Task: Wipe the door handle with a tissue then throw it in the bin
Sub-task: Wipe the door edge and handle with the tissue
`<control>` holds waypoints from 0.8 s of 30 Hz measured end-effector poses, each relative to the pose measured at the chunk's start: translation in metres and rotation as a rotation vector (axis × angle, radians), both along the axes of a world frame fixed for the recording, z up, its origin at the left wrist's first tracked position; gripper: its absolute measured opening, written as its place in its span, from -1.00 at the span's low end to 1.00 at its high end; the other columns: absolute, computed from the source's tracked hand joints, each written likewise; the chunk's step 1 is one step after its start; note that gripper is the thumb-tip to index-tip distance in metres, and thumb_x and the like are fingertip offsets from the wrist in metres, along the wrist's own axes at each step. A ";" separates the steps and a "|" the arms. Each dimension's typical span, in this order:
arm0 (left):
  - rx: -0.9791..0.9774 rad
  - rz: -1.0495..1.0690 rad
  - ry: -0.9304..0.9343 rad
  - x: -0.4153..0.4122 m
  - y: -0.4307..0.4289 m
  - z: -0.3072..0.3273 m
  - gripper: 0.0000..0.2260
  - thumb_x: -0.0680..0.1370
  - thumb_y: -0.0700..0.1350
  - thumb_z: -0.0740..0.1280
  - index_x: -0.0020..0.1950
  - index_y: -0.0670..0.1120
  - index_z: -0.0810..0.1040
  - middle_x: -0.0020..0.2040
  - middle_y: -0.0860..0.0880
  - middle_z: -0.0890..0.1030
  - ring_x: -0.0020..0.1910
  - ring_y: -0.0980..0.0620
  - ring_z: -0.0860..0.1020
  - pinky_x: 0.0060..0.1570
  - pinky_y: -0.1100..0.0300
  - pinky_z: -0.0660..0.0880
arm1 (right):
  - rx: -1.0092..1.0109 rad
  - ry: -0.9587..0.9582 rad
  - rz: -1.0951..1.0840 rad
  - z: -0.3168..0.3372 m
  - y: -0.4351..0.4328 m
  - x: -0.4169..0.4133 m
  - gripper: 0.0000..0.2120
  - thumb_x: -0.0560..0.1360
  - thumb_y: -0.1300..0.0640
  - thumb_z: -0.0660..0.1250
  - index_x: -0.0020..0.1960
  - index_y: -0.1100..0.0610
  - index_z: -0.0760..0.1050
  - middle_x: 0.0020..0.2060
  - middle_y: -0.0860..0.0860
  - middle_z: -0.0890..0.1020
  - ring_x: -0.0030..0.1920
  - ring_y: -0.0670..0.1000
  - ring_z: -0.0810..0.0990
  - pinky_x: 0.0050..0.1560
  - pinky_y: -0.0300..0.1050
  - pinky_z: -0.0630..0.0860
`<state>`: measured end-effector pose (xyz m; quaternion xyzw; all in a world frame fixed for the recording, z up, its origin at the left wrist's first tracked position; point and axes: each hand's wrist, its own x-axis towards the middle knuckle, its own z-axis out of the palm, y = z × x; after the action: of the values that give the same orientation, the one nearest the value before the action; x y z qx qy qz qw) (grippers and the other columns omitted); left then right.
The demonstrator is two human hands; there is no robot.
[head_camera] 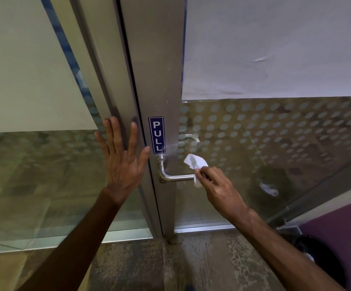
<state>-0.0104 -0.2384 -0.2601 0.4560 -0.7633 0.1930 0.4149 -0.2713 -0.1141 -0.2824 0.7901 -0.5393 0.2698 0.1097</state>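
Note:
A silver lever door handle (173,175) sticks out to the right from the metal door stile, just below a blue PULL sign (157,135). My right hand (218,191) pinches a crumpled white tissue (196,164) against the free end of the handle. My left hand (122,162) lies flat with spread fingers on the metal frame to the left of the stile, holding nothing. A black bin (325,261) stands on the floor at the lower right, with something white inside.
The glass door (275,143) has a frosted dot pattern and a white sheet over its upper part. A purple wall (350,227) borders the right. The bin's reflection (269,183) shows in the glass. A speckled floor (191,265) lies below.

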 end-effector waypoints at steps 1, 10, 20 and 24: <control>0.004 0.001 -0.001 0.000 0.000 0.000 -0.38 0.72 0.24 -0.01 0.66 0.12 -0.28 0.64 0.01 -0.43 0.65 -0.06 -0.36 0.58 -0.22 -0.27 | -0.002 -0.007 0.022 0.001 0.000 0.006 -0.69 0.71 0.27 0.11 0.24 0.36 0.58 -0.02 0.18 0.60 -0.13 0.11 0.50 -0.17 -0.02 0.47; 0.013 0.011 -0.010 0.000 0.002 0.001 -0.37 0.73 0.23 0.00 0.67 0.09 -0.25 0.65 -0.01 -0.41 0.65 -0.08 -0.34 0.59 -0.23 -0.23 | -0.049 0.070 0.010 -0.003 -0.027 0.082 -0.78 0.47 0.38 0.34 0.09 0.34 0.62 -0.16 0.16 0.60 -0.16 0.14 0.40 -0.21 0.04 0.38; 0.021 0.019 -0.015 0.001 0.002 0.001 -0.35 0.72 0.22 0.03 0.67 0.08 -0.25 0.65 -0.01 -0.42 0.65 -0.07 -0.35 0.59 -0.23 -0.24 | -0.057 0.091 -0.023 0.006 -0.033 0.104 -0.79 0.44 0.45 0.20 -0.05 0.31 0.59 -0.20 0.20 0.59 -0.19 0.17 0.49 -0.22 0.04 0.38; 0.017 0.015 -0.013 0.000 0.001 0.001 -0.37 0.72 0.23 0.00 0.67 0.09 -0.26 0.64 0.00 -0.43 0.64 -0.06 -0.36 0.59 -0.19 -0.28 | -0.083 0.182 0.069 -0.003 -0.017 0.078 -0.79 0.57 0.41 0.22 0.14 0.42 0.57 -0.12 0.23 0.61 -0.14 0.20 0.53 -0.19 0.08 0.44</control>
<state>-0.0102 -0.2372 -0.2591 0.4639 -0.7641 0.1928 0.4048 -0.1933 -0.1314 -0.2853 0.8241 -0.4881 0.2229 0.1815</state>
